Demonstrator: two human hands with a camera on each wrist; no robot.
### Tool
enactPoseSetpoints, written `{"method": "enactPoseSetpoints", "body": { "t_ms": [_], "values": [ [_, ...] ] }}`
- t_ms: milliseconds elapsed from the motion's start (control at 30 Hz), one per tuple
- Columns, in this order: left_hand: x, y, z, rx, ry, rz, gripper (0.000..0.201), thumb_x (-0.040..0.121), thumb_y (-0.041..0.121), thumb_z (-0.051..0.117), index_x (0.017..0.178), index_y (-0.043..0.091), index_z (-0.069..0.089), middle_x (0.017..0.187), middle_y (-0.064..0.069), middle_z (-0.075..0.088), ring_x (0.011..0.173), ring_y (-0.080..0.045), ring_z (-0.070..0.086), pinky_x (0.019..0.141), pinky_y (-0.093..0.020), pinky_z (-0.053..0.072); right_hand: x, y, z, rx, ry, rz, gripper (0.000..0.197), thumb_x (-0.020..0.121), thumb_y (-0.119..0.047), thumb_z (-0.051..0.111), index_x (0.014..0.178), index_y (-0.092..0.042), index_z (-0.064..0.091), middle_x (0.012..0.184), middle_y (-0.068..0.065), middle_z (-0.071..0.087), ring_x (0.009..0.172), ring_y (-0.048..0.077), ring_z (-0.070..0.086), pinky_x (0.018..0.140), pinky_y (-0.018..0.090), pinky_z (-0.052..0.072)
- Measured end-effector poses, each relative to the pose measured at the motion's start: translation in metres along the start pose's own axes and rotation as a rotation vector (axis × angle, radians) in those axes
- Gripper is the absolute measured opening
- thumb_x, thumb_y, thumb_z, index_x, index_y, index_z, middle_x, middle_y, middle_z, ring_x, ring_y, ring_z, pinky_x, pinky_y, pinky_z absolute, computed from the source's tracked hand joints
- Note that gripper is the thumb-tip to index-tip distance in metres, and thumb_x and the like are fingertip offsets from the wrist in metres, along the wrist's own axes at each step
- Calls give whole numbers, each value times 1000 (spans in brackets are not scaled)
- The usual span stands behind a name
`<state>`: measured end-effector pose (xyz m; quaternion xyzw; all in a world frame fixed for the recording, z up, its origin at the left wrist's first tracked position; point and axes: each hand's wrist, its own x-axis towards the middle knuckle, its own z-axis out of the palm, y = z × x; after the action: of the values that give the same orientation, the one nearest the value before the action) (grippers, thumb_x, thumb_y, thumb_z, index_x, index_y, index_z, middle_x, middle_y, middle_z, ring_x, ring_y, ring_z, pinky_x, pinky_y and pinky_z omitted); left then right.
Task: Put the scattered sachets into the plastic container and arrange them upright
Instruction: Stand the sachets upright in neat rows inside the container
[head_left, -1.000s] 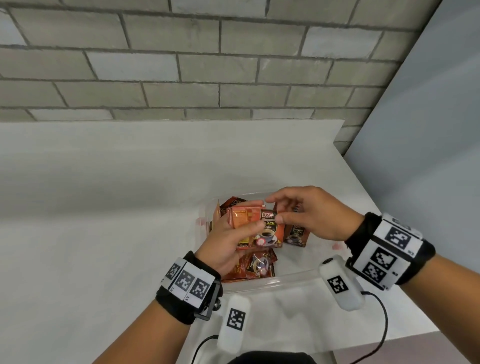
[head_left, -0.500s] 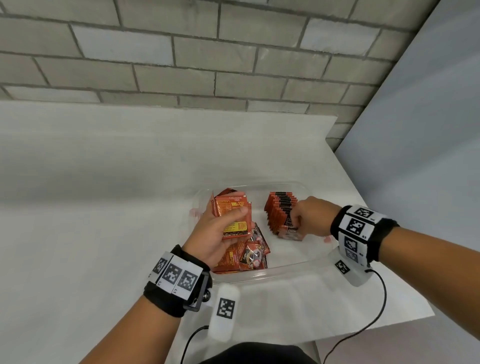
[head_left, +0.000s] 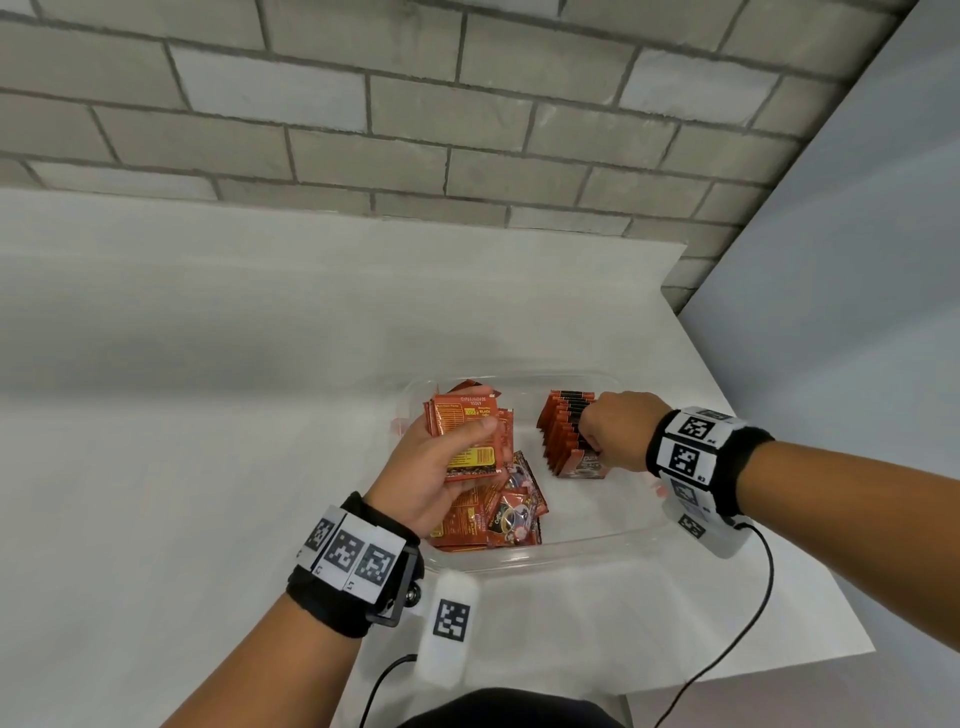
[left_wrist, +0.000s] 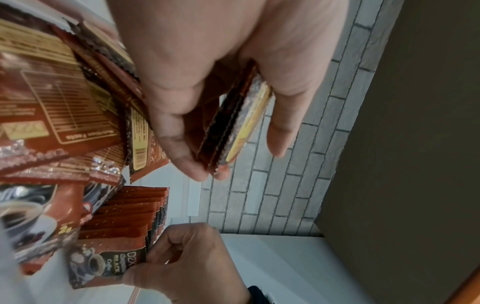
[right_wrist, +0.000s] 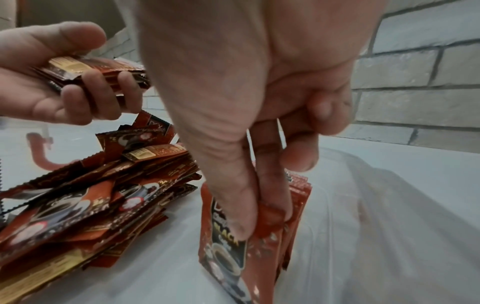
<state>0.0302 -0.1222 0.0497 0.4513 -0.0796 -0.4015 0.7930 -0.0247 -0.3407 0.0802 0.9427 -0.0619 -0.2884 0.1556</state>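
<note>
Glossy foil sachets, clear smooth plastic container — matt white table

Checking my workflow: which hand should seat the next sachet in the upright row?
Probably the right hand: it already pinches the row, while the left hand holds the spare stack.

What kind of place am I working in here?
Probably a staged recording or test corner, not a real kitchen: a bare white table pushed against a grey brick wall, a plain partition on the right, and only a clear plastic container of coffee sachets.
</note>
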Motion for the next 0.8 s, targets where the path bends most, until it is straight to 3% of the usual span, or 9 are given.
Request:
{"method": "enactPoseSetpoints", "body": {
  "t_ms": [133, 533, 800],
  "values": [
    [1, 0, 0, 3, 9, -5, 42, 71, 18, 69, 112, 20, 63, 90, -7, 71, 79, -22, 70, 75, -40, 56, 0, -1, -1, -20, -4, -6, 13, 86, -14, 61, 83, -16, 48, 81, 3, 47, 70, 22, 48, 47, 21, 30],
    [5, 0, 0, 10, 3, -14, 37, 71, 19, 69, 108, 18, 64, 88, -8, 70, 77, -22, 69, 74, -40, 56, 1, 3, -1, 12, 13, 7, 21, 83, -25, 69, 84, -17, 49, 82, 1, 49, 71, 21, 51, 49, 23, 34],
    [7, 0, 1, -53, 18, -41, 31, 79, 16, 62, 110, 13, 62, 87, -10, 71, 76, -24, 69, 70, -37, 57, -4, 5, -6, 43, 61, 20, 17, 87, -27, 62, 95, -13, 56, 83, 1, 48, 71, 20, 49, 50, 24, 33]
  ]
}}
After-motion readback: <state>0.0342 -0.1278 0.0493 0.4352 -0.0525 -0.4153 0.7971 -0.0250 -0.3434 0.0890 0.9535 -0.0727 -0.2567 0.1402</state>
